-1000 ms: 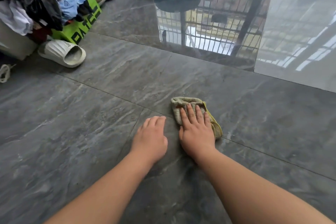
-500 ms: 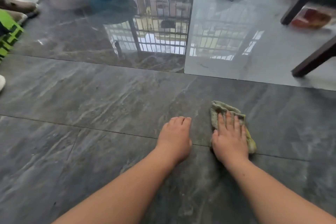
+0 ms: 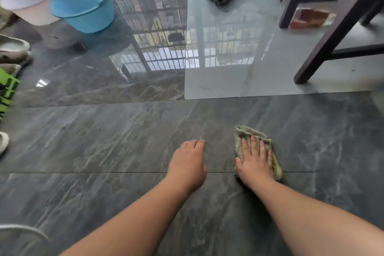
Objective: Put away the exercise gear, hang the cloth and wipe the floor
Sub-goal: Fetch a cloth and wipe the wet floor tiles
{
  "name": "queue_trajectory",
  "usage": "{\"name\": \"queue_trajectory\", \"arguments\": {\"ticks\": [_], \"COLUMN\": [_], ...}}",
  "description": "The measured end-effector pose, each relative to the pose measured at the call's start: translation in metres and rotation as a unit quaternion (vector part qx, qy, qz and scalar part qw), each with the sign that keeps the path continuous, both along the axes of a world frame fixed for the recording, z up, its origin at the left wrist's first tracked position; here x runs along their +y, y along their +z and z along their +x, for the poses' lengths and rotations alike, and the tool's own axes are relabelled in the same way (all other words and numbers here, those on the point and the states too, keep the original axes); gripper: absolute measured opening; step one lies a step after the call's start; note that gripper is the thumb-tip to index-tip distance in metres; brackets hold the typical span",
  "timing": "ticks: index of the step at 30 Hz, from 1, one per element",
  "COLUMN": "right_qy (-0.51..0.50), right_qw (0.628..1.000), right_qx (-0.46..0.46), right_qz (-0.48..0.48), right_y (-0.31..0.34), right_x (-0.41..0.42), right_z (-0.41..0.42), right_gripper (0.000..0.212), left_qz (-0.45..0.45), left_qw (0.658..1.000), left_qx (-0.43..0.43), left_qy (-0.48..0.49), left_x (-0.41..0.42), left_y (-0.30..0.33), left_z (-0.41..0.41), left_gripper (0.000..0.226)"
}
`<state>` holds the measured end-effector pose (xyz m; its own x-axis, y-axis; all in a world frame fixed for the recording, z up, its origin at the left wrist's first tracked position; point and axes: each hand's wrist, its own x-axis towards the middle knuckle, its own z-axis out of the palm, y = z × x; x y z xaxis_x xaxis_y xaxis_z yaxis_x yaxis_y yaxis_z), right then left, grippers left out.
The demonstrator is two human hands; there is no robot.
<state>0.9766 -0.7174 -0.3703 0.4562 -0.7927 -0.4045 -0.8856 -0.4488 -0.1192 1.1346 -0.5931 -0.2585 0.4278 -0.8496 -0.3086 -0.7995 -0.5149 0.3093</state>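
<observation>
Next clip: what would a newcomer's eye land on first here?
Probably the right hand pressed flat on a green cloth on the dark tile floor, the left hand resting bare beside it. Next, the blue basin at upper left, beside a white bucket.

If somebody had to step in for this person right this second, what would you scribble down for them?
Right hand: flat, fingers spread, pressing the green-yellow cloth onto the dark floor tiles.
Left hand: empty, palm down on the bare tile beside it, apart from the cloth.
Nearby: blue basin and white bucket at the far left, dark table legs at the far right.
Done: wiping is under way; no exercise gear is clearly in view, so I cannot confirm that step.
Left: finish wiping the floor. Whether a cloth has been hung cannot be told from here.
</observation>
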Motion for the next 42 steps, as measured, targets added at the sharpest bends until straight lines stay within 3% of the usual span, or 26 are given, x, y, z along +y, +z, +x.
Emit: {"name": "queue_trajectory", "arguments": {"ticks": [8,13,21,29,34,42], "right_qy": [-0.062,-0.088,-0.085,0.078,0.257,0.320], "right_qw": [0.993,0.991,0.995,0.996,0.962,0.941], "right_qx": [-0.005,0.042,0.012,-0.027,-0.048,-0.087], "right_qz": [-0.099,-0.091,-0.049,0.027,0.079,0.067], "right_y": [-0.018,-0.020,-0.009,-0.005,-0.007,-0.014], "right_x": [0.014,0.026,0.112,0.245,0.351,0.349], "right_z": [0.017,0.035,0.193,0.368,0.430,0.438], "right_gripper": [0.073,0.071,0.069,0.070,0.072,0.065], "left_qz": [-0.014,-0.023,-0.007,0.053,0.072,0.076], "left_qw": [0.999,0.998,0.998,0.998,0.992,0.982], "left_qx": [-0.016,-0.002,-0.004,-0.033,-0.032,-0.047], "left_qy": [-0.031,-0.053,-0.062,0.027,0.099,0.165], "left_x": [0.010,0.020,0.086,0.211,0.267,0.286], "left_y": [-0.033,-0.044,-0.041,-0.042,-0.038,-0.043], "left_z": [0.055,0.092,0.203,0.345,0.380,0.372], "left_gripper": [0.058,0.057,0.055,0.053,0.050,0.050]}}
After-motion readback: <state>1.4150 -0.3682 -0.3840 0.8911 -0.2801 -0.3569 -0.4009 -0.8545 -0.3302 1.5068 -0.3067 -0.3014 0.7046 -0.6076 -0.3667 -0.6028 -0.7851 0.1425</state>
